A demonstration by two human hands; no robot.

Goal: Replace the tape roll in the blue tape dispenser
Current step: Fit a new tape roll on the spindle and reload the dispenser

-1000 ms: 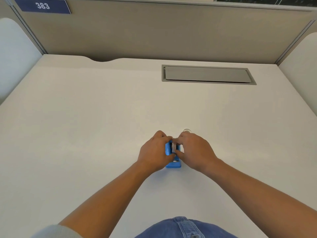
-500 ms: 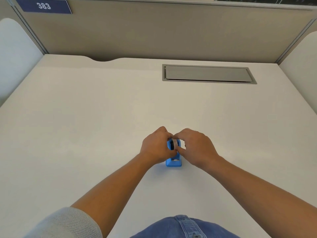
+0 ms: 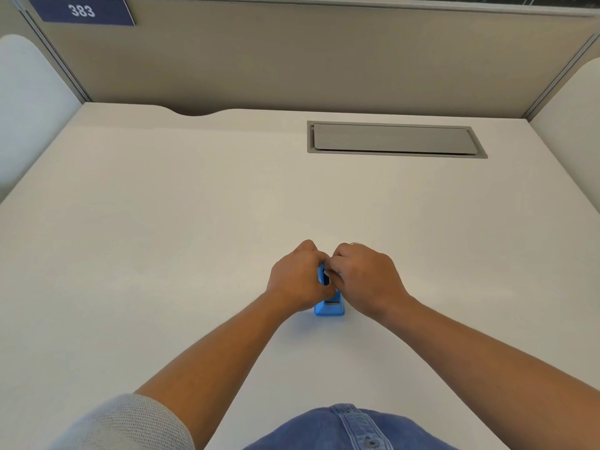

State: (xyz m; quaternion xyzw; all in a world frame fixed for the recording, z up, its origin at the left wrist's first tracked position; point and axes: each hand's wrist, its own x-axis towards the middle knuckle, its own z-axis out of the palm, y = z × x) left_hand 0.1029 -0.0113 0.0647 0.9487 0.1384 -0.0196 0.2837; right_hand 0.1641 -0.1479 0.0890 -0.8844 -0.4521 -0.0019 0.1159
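Observation:
The blue tape dispenser (image 3: 330, 307) stands on the white desk (image 3: 162, 241), its near end facing me. My left hand (image 3: 297, 277) wraps around its left side. My right hand (image 3: 363, 277) comes in from the right, fingertips pinched over a dark spool (image 3: 325, 279) in the dispenser's top slot. The two hands hide most of the dispenser's body. A pale sliver, perhaps a clear tape roll (image 3: 354, 244), peeks out behind my right knuckles.
A grey cable hatch (image 3: 394, 139) is set flush in the desk at the far right. Beige partition walls (image 3: 292, 60) close off the back and sides, with a blue "383" label (image 3: 82, 10) at top left. The near desk edge lies at my lap.
Both hands have shifted slightly away from me along the dispenser's top, and the dark spool now shows between the fingers. The clear roll behind my right hand is almost covered. The dispenser stays put.

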